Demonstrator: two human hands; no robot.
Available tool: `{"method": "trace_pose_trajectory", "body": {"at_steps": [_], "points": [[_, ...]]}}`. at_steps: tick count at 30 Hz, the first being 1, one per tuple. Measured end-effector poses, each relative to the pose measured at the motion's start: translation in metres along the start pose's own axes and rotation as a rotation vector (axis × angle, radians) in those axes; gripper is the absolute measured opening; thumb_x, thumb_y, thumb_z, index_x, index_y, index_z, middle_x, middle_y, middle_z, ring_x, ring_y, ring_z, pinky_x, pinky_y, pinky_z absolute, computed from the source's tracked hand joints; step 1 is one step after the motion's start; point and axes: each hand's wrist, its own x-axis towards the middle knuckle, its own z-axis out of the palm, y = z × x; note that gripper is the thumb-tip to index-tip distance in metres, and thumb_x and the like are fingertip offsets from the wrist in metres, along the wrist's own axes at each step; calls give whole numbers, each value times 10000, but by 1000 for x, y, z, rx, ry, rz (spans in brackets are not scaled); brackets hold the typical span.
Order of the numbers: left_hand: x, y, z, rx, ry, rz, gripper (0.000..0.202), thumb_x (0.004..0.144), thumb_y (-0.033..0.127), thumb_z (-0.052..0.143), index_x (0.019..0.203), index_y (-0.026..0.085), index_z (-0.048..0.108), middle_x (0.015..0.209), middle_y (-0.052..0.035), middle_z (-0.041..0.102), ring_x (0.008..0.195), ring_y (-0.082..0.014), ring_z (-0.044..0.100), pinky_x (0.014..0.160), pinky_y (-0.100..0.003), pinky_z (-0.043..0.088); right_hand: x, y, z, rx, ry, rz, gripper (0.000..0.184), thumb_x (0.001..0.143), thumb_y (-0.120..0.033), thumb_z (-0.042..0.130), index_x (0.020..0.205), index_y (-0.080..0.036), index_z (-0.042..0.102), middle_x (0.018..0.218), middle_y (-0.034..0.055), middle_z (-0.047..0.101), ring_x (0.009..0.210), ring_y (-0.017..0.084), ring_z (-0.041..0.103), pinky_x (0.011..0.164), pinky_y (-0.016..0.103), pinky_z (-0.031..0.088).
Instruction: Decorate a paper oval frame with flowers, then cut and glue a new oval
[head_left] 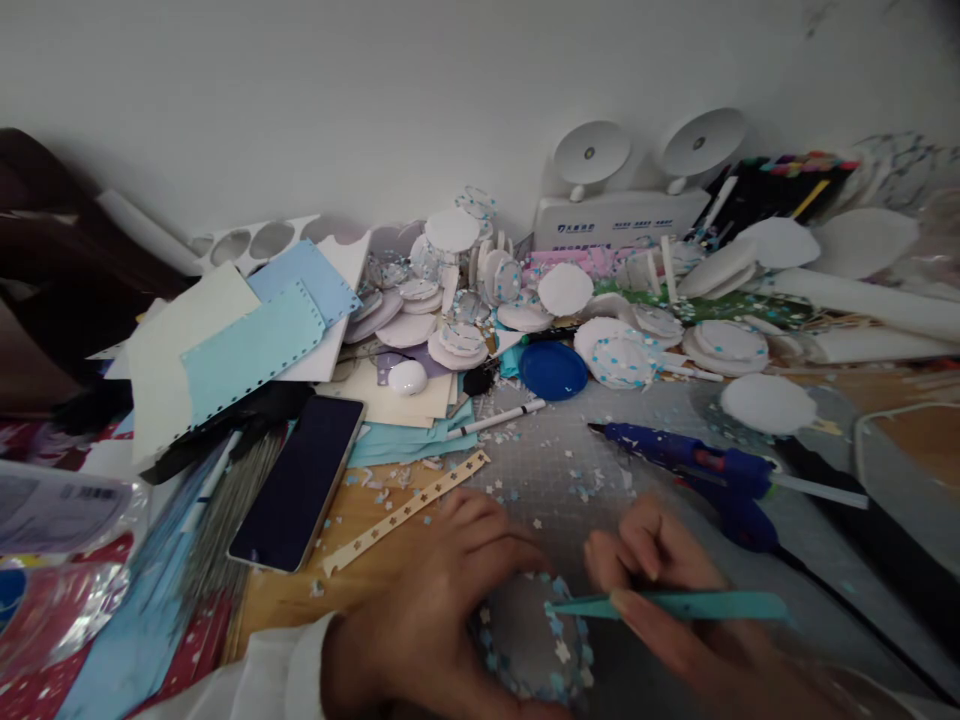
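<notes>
Across a cluttered wooden counter, the left hand grips a flower-dotted ring (blue and white) at front center; the right hand pinches teal tweezers, tips at its edge.

Dim, flat grey light; soft shadows. Right hand motion-blurred. Glare on plastic. Frame edges stretched, smeared.

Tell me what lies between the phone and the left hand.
A patterned cream strip lies between the phone and the left hand, with small scraps near it on the wooden tabletop; the head view shows it.
</notes>
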Motion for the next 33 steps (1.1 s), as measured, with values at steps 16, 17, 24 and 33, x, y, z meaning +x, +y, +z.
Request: {"method": "trace_pose_trajectory", "body": {"at_steps": [16,17,24,33], "points": [[-1,0,-4,-13,-12,-6,678,587,620,811,1068,219,551,965,-38,644,857,-208,590,791,-347,406,11,-1,0,213,-31,-22,382,928,-461,601,779,-262,310,689,-69,310,619,152,220,563,285,232],[-2,0,-4,-20,-12,-5,674,590,620,808,1066,221,548,966,-36,643,860,-207,591,792,-346,404,11,-1,-1,224,-28,-28,378,928,-455,601,775,-261,315,681,-69,319,614,151,226,561,284,236],[0,1,-8,-15,-48,-6,689,594,635,795,1088,222,550,1004,-42,661,878,-213,599,798,-351,405,15,-9,-5,364,135,-69,344,862,-353,695,733,-252,392,636,-61,409,601,144,330,558,256,327],[0,3,-12,17,-115,-66,810,571,703,782,1189,226,565,1088,-79,663,949,-266,608,868,-409,429,19,-25,-2,381,353,-133,410,740,-334,801,674,-246,406,579,-57,429,541,138,381,503,259,344]]}}
